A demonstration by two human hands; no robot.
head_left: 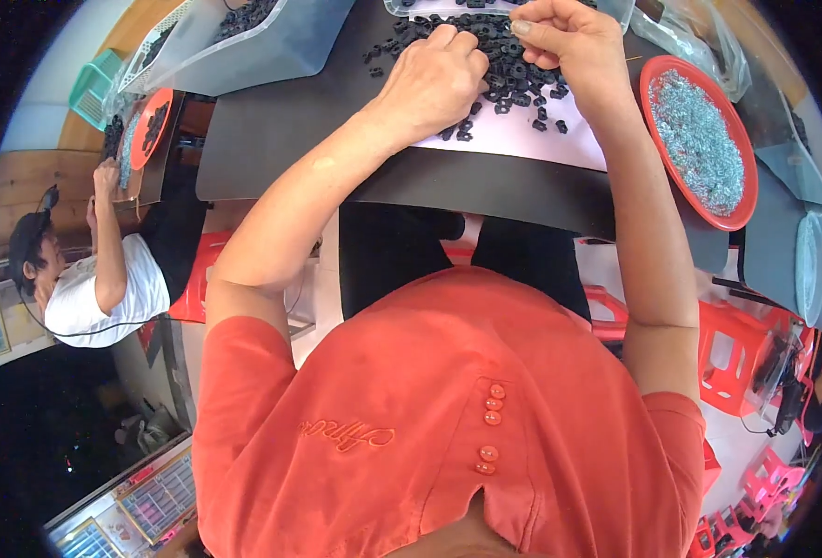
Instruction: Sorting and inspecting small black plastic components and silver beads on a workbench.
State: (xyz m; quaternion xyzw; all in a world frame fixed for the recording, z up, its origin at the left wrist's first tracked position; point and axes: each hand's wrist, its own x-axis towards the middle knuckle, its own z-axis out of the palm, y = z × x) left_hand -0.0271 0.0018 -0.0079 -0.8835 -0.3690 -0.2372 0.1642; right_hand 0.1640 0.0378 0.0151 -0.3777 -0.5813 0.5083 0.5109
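Observation:
A heap of small black plastic parts (513,79) lies on a white sheet (560,135) at the far middle of the dark table. At the heap's left side, my left hand (437,79) is closed, its fingers curled among the parts; what they grip is hidden. Over the heap's right side my right hand (578,42) is closed too, thumb and forefinger pinched together. Whatever sits in that pinch is too small to make out. Close to my right forearm stands a red round tray (748,186) full of small silvery metal pieces (699,139).
A grey translucent bin (280,56) with black parts stands at the far left. Another clear container (448,7) is behind the heap. Plastic bags (699,42) lie at the far right. On the left, a co-worker in a white shirt (113,284) handles parts beside an orange tray (158,126).

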